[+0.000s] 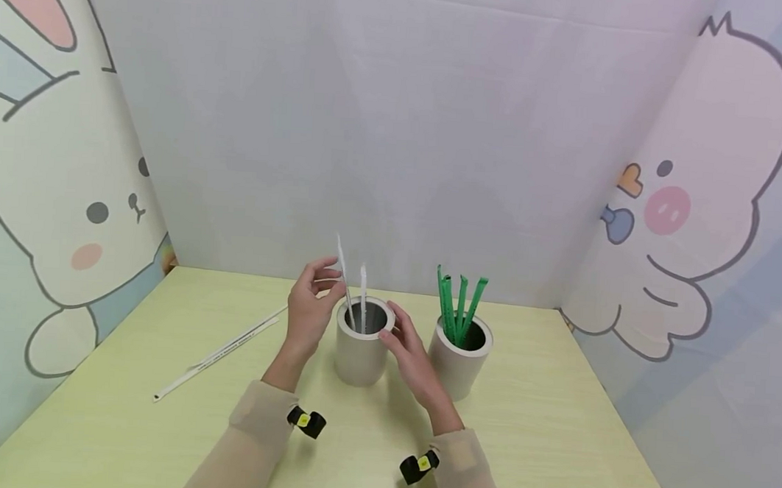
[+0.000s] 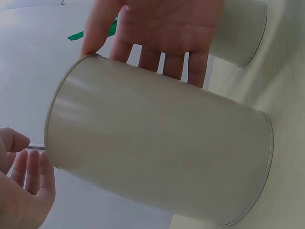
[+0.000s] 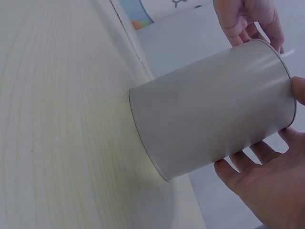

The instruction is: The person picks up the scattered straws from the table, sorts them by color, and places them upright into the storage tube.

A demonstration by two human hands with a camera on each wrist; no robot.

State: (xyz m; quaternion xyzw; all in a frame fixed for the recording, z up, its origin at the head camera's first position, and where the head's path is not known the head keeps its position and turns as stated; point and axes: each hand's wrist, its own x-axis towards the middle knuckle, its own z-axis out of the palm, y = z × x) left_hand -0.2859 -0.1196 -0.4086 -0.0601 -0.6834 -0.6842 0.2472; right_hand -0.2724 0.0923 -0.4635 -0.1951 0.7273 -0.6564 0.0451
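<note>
A pale cylindrical holder [image 1: 360, 360] stands upright on the table, with two white straws in its mouth. My left hand [image 1: 311, 306] pinches one white straw [image 1: 343, 265] between thumb and fingers just above the rim; the straw's lower end is inside the holder. Beside it, the other white straw [image 1: 364, 281] leans upright, touched by neither hand. My right hand [image 1: 414, 356] holds the holder from the right, thumb at the rim and fingers along the wall. In the right wrist view the fingertips [image 3: 228, 172] lie against the holder's side.
Right of my right hand stands a second pale holder [image 1: 459, 369] with several green straws [image 1: 460, 310]. More white straws [image 1: 226, 349] lie on the table [image 1: 122, 444] at the left. Behind is a light cloth wall [image 1: 396, 141]; printed cartoon panels flank both sides.
</note>
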